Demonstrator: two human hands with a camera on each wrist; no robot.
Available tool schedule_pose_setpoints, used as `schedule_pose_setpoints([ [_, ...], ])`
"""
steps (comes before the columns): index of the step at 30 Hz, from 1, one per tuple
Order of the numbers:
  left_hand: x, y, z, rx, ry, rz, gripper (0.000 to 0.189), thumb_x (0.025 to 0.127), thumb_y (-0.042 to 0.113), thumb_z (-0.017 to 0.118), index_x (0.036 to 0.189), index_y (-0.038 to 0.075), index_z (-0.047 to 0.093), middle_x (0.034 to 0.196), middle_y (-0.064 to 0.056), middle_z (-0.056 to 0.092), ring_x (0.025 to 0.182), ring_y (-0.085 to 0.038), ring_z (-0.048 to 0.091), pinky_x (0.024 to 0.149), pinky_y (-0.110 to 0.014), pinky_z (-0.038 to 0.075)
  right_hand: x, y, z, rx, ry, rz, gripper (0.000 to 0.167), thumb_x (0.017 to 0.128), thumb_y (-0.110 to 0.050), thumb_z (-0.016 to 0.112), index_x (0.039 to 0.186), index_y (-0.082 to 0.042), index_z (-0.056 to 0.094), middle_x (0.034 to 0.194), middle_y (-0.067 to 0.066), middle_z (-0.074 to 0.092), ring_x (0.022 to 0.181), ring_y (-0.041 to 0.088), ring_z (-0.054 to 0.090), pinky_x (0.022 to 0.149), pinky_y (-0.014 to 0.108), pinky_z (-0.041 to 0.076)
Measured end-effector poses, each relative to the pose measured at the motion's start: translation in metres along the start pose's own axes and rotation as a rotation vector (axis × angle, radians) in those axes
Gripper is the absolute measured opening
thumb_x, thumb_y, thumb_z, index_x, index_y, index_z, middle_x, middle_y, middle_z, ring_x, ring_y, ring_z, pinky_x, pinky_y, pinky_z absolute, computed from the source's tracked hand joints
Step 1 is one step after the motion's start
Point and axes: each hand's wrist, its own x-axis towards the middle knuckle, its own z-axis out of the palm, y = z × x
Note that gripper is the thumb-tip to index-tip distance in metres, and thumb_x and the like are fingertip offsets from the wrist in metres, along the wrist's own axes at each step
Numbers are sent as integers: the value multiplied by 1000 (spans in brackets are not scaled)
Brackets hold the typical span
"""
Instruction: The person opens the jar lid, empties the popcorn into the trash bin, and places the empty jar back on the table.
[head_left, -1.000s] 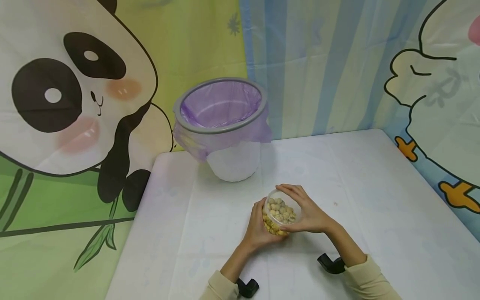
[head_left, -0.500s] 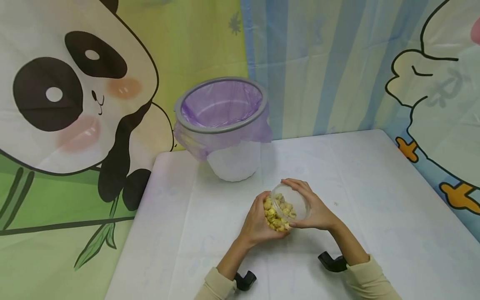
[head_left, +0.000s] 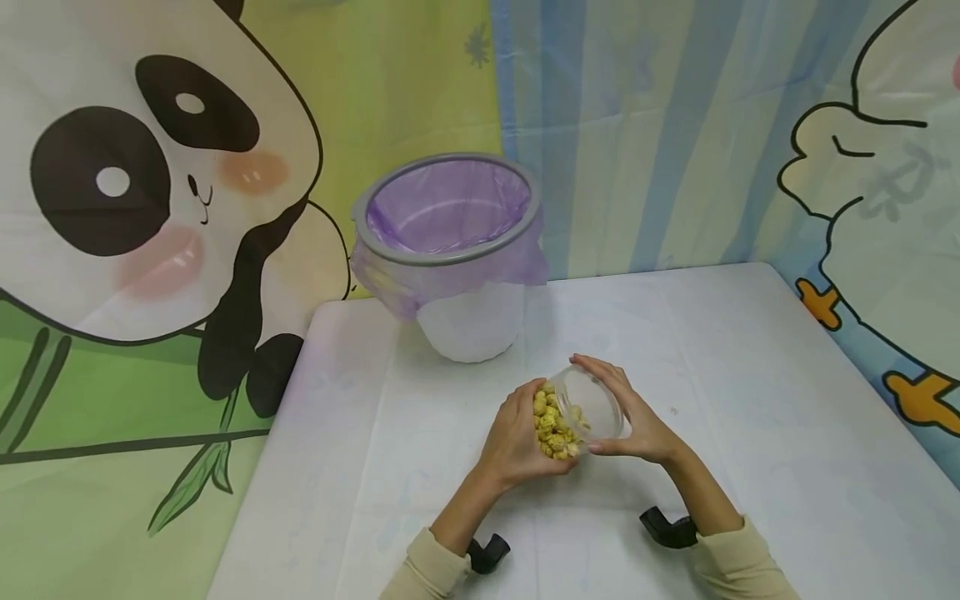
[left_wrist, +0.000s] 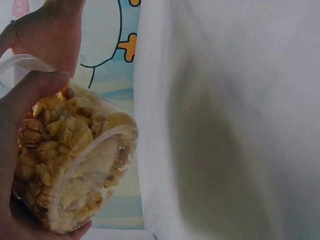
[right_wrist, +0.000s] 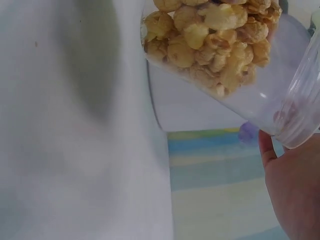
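Observation:
A clear plastic jar [head_left: 553,429] partly filled with yellow popcorn is held above the white table, lying tilted with its capped end to the right. My left hand [head_left: 516,437] grips the jar's body near the base; its thumb and fingers wrap the side in the left wrist view. With thumb and fingers spread around the rim, my right hand [head_left: 637,421] holds the clear lid [head_left: 602,408] end. In the right wrist view, popcorn [right_wrist: 215,42] gathers toward the base, leaving a gap beside the ridged lid [right_wrist: 304,107]. Whether the lid is loose cannot be seen.
Behind the hands, a white bin [head_left: 472,325] with a grey rim [head_left: 450,257] and purple liner [head_left: 450,204] stands at the table's back edge. Printed curtains hang around the white table [head_left: 675,350]. Black curved pieces [head_left: 489,554] sit at both wrists.
The jar has tipped further onto its side, its lid end swinging right. Popcorn has slid toward the base. Both hands have shifted slightly up and right while keeping hold.

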Motion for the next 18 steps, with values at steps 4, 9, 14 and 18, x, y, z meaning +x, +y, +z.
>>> schedule_pose_setpoints([
  [4,0,-1,-1,65,2,20,107,52,52,81,134,3,33,125,-8,46,107,-18,50,89,-34,43,0,3,3,0,6,38,102,62,-21,80,146,-8,23,148,8,24,131,24,16,88,71,21],
  [9,1,-1,-2,110,14,29,107,49,52,81,133,3,35,124,-9,47,108,-19,50,90,-34,43,-1,4,7,-35,35,96,103,61,-17,80,147,-11,23,145,10,27,129,27,17,86,72,23],
  [14,1,1,-6,143,-3,19,109,49,53,81,133,3,35,123,-9,47,109,-20,49,92,-35,41,-1,6,10,-37,67,118,100,62,-12,78,146,-10,24,144,13,27,126,31,20,84,74,24],
  [18,2,3,-11,173,-36,7,111,48,55,81,134,3,34,124,-9,47,111,-21,49,93,-36,40,-1,9,14,-1,90,109,97,63,-10,77,145,-10,26,143,12,27,124,30,22,85,72,23],
])
